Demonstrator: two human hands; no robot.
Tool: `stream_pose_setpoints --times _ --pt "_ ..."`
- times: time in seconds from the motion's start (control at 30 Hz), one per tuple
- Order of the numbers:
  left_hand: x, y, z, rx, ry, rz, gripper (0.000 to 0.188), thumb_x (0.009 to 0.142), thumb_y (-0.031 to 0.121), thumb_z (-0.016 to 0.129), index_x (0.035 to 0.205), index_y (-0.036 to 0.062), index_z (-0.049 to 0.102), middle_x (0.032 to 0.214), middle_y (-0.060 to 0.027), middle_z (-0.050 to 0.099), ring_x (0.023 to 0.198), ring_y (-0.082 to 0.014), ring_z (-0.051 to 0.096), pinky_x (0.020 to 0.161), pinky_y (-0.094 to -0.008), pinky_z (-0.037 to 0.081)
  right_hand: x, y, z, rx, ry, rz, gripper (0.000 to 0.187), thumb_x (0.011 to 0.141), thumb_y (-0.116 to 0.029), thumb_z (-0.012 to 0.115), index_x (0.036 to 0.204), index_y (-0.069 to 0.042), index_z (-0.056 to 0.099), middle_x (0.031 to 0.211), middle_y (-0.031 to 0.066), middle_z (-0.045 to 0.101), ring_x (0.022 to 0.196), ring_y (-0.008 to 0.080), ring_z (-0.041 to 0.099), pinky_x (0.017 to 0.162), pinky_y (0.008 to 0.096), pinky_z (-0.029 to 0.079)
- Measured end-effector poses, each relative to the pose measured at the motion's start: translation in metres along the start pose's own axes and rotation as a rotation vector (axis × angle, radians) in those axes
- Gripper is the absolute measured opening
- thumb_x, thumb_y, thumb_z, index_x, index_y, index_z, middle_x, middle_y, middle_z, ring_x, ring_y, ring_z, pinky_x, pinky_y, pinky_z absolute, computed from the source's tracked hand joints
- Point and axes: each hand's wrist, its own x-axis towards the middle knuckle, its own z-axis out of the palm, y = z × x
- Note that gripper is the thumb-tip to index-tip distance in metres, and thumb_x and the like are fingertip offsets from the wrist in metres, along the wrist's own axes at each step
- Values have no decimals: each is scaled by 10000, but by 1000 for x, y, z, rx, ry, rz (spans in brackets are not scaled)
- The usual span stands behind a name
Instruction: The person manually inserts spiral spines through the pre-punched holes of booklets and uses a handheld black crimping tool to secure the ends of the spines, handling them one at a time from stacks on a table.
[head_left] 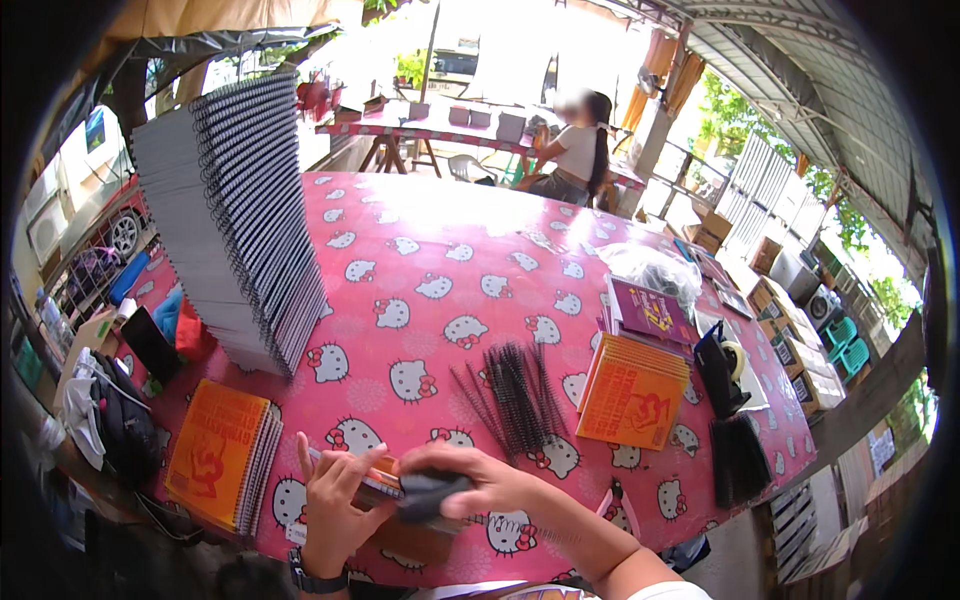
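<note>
Orange is showing on the book (378, 474) I'm watching, gripped by the fingers of the left hand (338, 500) near this edge of the pink counter (450, 365); the right hand (492, 482) is clasping a dark object (432, 497) just beside it. Farther out, black coils (515, 395) are lying near orange notebooks (635, 395).

1. Before you spreads a pink patterned counter (425, 285).
2. Beyond it, you face another pink table (375, 128) on wooden legs.
3. High on your right, a ridged metal roof (800, 75); lower, boxes (800, 365) and green chairs (850, 355).
4. Bright daylight (510, 70) fills the open side ahead of you.
</note>
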Motion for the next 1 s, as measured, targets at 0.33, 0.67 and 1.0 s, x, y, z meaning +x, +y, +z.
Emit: stream_pose_setpoints --times 0.33,0.67,1.0 --pt "0 3 3 -43 -74 -25 678 604 367 808 1201 135 587 888 -36 622 915 -205 563 1116 -559 84 2 26 -6 -126 203 223 610 742 -458 689 1167 -40 557 1102 137 571 1040 264 517 940 367 382" --pt "-20 -39 31 -952 321 -382 858 647 115 823 1358 31 352 1225 -82 492 1065 -157 519 946 -324 418 15 6 1 132 140 23 635 733 -525 679 1122 -32 591 1139 122 562 1095 241 506 960 354 362" --pt "-23 -26 31 -1176 230 -453 498 822 -14 647 1292 36 489 1001 -3 566 915 -77 525 833 -220 422 13 9 7 -61 158 54 536 732 -432 688 1071 -23 618 1143 141 566 1031 249 528 953 366 369"
